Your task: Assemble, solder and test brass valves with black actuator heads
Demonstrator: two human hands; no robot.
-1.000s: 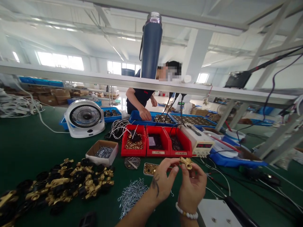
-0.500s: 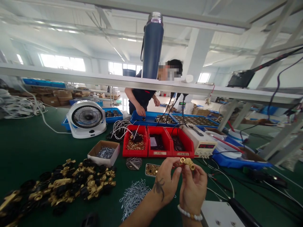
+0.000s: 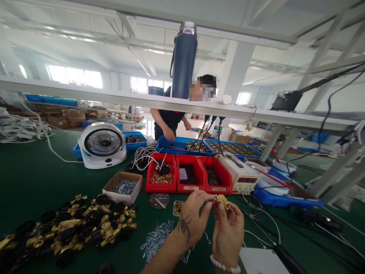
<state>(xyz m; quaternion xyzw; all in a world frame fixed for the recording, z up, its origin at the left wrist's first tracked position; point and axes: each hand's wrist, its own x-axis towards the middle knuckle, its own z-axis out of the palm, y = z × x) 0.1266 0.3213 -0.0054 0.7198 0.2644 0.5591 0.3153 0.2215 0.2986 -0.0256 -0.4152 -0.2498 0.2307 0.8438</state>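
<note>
Right hand [image 3: 228,230], white bead bracelet at the wrist: closed on a brass fitting [image 3: 221,202], gripped by thumb and fingers, raised above the green table [image 3: 128,251].
Left hand [image 3: 194,217], dark tattoo on its back: fingers bent, tips at the fitting's left end; whether they pinch anything cannot be told.
Pale metal box [image 3: 262,262], black handle beside it: below and right of the hands.
Wire clips [image 3: 158,238], loose heap: left of the left forearm.
Brass fittings with black knobs [image 3: 74,228], wide pile: at left.
Small tin [image 3: 174,209] of little brass parts: just behind the left hand.
Round dish [image 3: 152,203] of metal pins: beside the tin.
Cardboard box [image 3: 121,198] of metal pins.
Three red bins [image 3: 160,188], in a row; left one with brass pieces.
Power supply [image 3: 245,182]: right of the bins.
White fan [image 3: 107,162].
Blue tray [image 3: 178,146]: a co-worker's hand [image 3: 169,134] above it.
Shelf [image 3: 114,96], bearing a blue flask [image 3: 184,62].
</note>
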